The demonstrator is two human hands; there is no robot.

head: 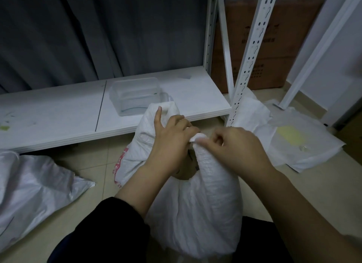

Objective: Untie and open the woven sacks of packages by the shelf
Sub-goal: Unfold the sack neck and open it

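Head view: a white woven plastic sack (pixel 197 213) is being worked on the tiled floor, just in front of the low white board of the metal shelf (pixel 58 114). Its twisted corner (pixel 197 138) is being pinched by the curled fingers of the right hand (pixel 233 145), while the knotted fabric beside it is being gripped by the left hand (pixel 172 137), index finger raised. The knot is judged only partly loosened. For a clean release, the twisted tail should be fed back through the loop rather than being tugged, with the sack body being kept steady. Another white woven sack (pixel 29 190) is lying to the left.
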